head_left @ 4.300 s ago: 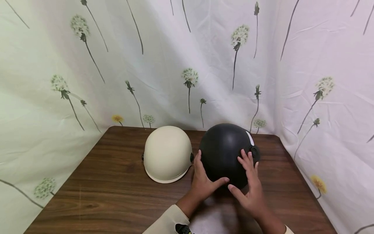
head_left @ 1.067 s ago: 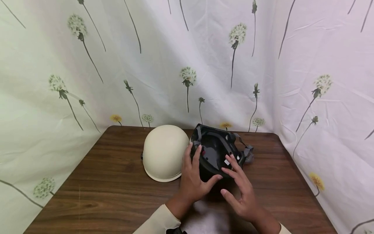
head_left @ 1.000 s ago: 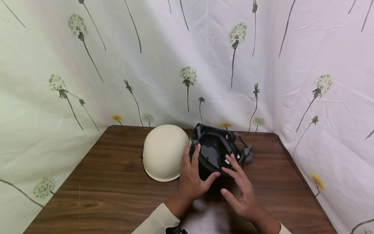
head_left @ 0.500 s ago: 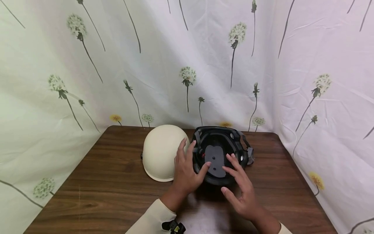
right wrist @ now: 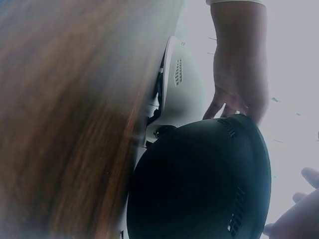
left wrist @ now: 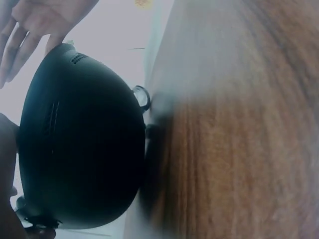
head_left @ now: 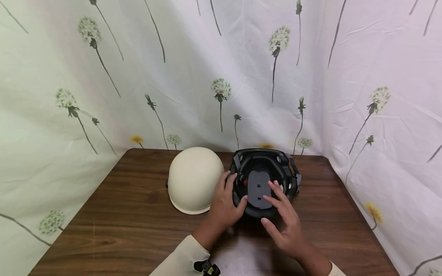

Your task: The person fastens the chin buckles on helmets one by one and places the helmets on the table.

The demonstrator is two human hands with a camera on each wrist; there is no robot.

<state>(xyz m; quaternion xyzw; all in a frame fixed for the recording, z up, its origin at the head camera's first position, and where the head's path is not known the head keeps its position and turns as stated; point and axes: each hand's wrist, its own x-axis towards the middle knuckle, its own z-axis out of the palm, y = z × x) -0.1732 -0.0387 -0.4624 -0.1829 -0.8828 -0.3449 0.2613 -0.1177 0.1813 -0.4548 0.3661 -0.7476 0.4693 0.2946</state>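
A black helmet (head_left: 259,178) lies upturned on the table, its hollow side facing up. Inside it shows a grey pad (head_left: 259,189) with small dark studs; grey straps (head_left: 297,180) hang at its right. My left hand (head_left: 222,207) grips the left near part of the rim, fingers down the outside and thumb over the edge. At the right near side, my right hand (head_left: 286,222) is spread with fingers extended, overlapping the rim in the head view. The left wrist view shows the smooth black shell from the side, with the right hand (left wrist: 42,20) beyond it.
A cream helmet (head_left: 196,180) stands dome up right beside the black one, on its left. Both are on a dark wood table (head_left: 121,214). Flower-printed white cloth (head_left: 193,76) hangs behind the back edge and along both sides.
The black helmet was dome up about four seconds ago and is now hollow side up. In the last second it levelled. My left hand drew back leftward, then returned to its rim.
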